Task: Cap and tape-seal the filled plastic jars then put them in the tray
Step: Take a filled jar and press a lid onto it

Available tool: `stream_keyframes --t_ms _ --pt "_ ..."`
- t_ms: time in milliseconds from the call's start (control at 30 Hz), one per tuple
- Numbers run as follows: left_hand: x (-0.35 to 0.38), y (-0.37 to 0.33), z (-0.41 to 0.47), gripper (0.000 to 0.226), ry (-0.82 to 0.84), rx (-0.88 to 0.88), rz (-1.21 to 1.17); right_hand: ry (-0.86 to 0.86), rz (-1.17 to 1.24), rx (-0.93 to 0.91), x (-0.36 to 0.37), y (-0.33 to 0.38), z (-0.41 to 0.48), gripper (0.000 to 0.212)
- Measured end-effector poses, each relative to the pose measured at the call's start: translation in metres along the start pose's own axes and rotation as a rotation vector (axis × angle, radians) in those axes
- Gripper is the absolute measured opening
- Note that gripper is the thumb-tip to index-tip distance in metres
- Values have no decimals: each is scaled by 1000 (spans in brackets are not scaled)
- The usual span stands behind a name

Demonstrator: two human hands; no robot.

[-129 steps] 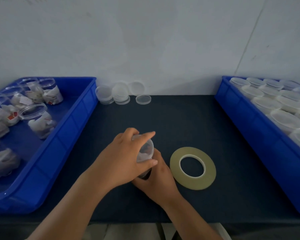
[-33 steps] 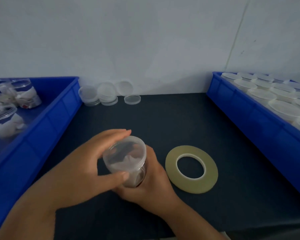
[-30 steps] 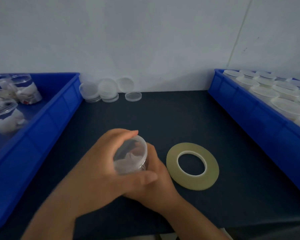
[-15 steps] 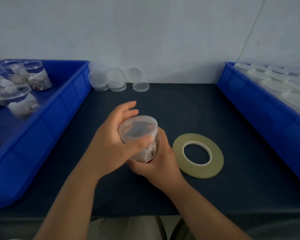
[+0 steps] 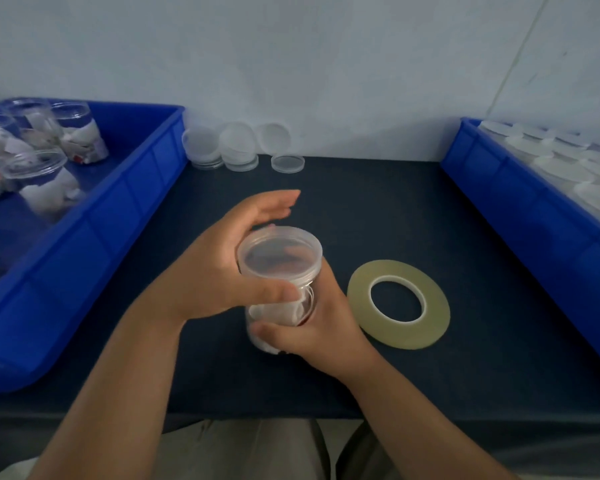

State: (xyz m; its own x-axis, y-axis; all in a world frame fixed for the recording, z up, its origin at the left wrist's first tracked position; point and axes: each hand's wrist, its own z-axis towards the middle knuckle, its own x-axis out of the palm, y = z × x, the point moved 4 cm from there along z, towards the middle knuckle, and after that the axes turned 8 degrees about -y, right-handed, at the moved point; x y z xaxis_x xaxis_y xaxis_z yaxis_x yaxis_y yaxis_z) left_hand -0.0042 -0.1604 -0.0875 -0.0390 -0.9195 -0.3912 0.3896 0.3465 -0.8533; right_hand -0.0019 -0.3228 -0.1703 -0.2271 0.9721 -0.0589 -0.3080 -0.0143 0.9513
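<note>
Clear round plastic jar (image 5: pixel 280 315) w/ translucent lid (image 5: pixel 279 255) at centre of dark table (image 5: pixel 395 209), roughly upright. Gripped low by R hand (image 5: pixel 323 327), fingers wrapped round body. L hand (image 5: pixel 222 268) cupping lid rim, thumb across neck; far fingers prob. touching lid. Pale yellow flat tape roll (image 5: pixel 399 336) lying just right.

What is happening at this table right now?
A person is capping a filled clear jar on a dark mat. The right hand grips the jar's lower body, while the left hand cups the lid sitting on top. A tape roll lies flat to the right of the jar, in no hand. The left blue tray holds open filled jars; the right blue tray holds capped jars.
</note>
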Motion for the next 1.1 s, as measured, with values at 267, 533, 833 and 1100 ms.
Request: stream_keyframes --t_ms 267,533,833,1100 --pt "31 -8 -14 84 -343 -114 283 -121 -196 -57 -2 -2 -3 89" --pt "1 14 -8 107 228 -43 -147 283 127 -32 7 6 -6 86" --pt "29 7 -19 95 -251 -122 86 -145 -127 -75 -2 -3 1 92" --pt "17 -3 1 107 68 -29 -28 158 70 -121 -13 15 8 86"
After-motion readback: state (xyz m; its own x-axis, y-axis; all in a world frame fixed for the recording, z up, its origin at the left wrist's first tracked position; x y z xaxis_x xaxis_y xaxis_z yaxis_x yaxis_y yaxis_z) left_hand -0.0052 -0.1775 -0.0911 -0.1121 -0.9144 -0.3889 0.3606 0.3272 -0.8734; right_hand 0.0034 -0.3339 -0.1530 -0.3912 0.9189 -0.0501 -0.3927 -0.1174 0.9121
